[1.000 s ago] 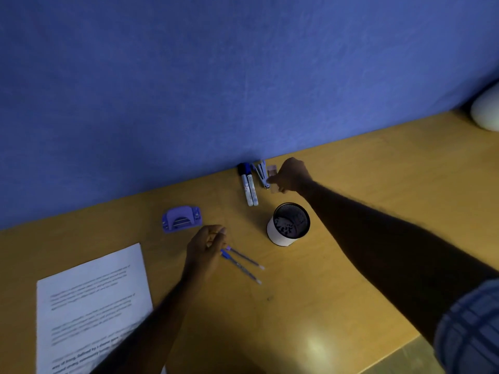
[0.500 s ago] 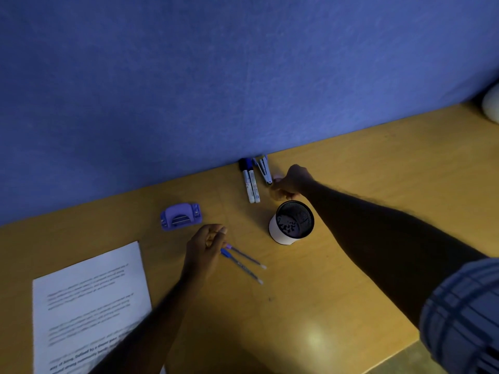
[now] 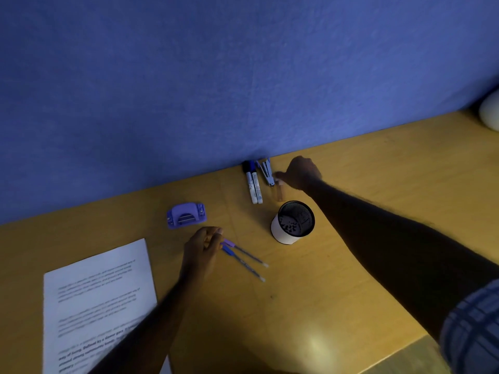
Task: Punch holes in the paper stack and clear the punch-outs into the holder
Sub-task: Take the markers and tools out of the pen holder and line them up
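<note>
Holder stood upright mid-desk, mesh cup w/ pale wrap, mouth open; dark specks showed inside, maybe punch-outs, too dim to confirm. Its contents looked to have been laid out on the desk: 2 markers + stapler side by side against the blue wall, 2 pens near L hand. Judged: emptied so the cup was free to take the chads.

Punch sat flat, left of holder, well apart from paper, which lay at front-left, partly under L forearm. Neither was in hand. Punching not yet begun, by the look of it.

R hand: arm stretched far fwd past the holder, wrist turned in, fingers curled, thumb + forefinger pointed toward a small tan item just beside the stapler tip. Blurred; couldn't tell if pinching it or just clear of it.

L hand: forearm angled in from bottom-left, palm down, fingers bunched together, tips at the capped ends of the pens. Touching or only hovering – couldn't tell.

Next, prob.: both hands to punch + paper.
</note>
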Available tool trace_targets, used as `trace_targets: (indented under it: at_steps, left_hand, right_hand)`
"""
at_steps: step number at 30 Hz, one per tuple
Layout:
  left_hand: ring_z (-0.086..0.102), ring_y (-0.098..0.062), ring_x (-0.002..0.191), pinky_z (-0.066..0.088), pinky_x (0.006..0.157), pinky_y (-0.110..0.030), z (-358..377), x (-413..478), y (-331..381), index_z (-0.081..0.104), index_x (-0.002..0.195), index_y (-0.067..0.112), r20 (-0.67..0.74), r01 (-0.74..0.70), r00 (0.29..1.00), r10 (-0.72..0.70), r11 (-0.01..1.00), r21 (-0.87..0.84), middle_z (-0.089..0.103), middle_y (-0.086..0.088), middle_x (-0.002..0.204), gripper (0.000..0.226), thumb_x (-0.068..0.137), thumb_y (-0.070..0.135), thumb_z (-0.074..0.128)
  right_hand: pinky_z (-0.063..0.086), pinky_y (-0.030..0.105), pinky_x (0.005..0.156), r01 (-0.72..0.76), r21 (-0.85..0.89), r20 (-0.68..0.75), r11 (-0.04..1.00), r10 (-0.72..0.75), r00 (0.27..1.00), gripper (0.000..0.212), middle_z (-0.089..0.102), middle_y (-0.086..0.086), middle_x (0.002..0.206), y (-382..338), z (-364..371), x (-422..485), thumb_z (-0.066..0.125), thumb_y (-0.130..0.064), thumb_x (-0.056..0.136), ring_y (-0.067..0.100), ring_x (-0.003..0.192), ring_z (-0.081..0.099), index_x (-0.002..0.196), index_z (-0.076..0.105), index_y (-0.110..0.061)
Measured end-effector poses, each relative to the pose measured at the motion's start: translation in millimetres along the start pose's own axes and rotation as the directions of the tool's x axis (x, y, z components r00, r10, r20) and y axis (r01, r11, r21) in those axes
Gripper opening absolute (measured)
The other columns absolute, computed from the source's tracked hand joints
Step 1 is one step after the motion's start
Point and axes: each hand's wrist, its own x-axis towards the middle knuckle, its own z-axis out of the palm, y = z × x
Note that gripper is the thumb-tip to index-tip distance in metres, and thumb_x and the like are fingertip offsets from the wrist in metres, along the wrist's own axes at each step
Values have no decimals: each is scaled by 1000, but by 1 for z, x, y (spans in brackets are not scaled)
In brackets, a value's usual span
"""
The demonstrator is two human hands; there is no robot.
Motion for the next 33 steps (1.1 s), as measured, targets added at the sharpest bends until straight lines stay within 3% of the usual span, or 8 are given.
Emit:
trace_targets:
  at_steps: [3,5,9,12,15,17,22,33]
  left_hand:
    - [69,-17,89,57,82,-45,-7,-1,-7,66,95,25,-38,-14,999,16,997,74,71,0,93,13,91,34,59]
    - [67,-18,88,55,80,-37,-9,-3,-8,68,97,18,-56,-42,997,52,984,171,71,-1,93,18,91,32,60]
    - [61,-7,86,45,72,-16,-12,-13,-5,67,103,13,-73,-62,994,85,961,270,68,1,98,17,90,22,62]
    - [60,-5,87,43,71,-15,-11,-21,-4,65,108,13,-69,-45,995,66,961,275,66,3,100,19,91,21,61]
    - [59,-7,89,40,72,-15,-10,-28,-6,65,109,12,-56,-59,995,80,949,310,66,1,102,20,92,19,60]
    - [59,-7,88,40,71,-14,-10,-33,-8,66,108,11,-49,-76,994,96,946,316,68,0,102,19,91,19,61]
    - [58,-1,86,39,69,-9,-13,-42,-12,65,109,14,-46,-77,994,97,944,320,67,2,103,20,91,21,61]
    - [59,-4,87,37,65,-4,-18,-42,-18,66,111,9,-78,-48,994,77,947,319,69,-2,105,22,90,16,62]
  right_hand:
    - [51,30,58,185,-42,-230,982,-189,955,31,65,-1,82,-15,-11,-20,62,-44,88,13,71,60,90,66,-13]
    - [53,35,61,318,-33,-298,948,-313,902,22,64,0,85,-27,-16,-45,60,-37,88,17,75,60,89,65,-16]
    - [50,35,68,519,-57,-263,853,-514,816,14,67,3,87,-49,-3,-104,55,-26,88,21,77,63,85,64,-17]
    - [51,43,83,576,-57,-160,815,-577,801,16,66,0,88,-54,33,-145,49,-26,90,18,78,64,88,64,-20]
    - [56,38,71,537,-91,77,838,-532,843,16,66,7,98,-51,71,-167,54,-19,89,25,87,64,98,67,-14]
    - [56,37,74,475,-144,133,868,-459,879,19,65,8,105,-44,85,-170,58,-17,88,26,96,63,105,65,-12]
    - [49,36,69,437,-225,129,871,-418,899,24,59,13,111,-32,96,-171,58,-9,87,30,101,59,110,61,-5]
    - [47,35,68,453,-261,184,853,-417,890,25,63,13,108,-28,102,-167,47,-13,93,30,97,62,111,63,-6]
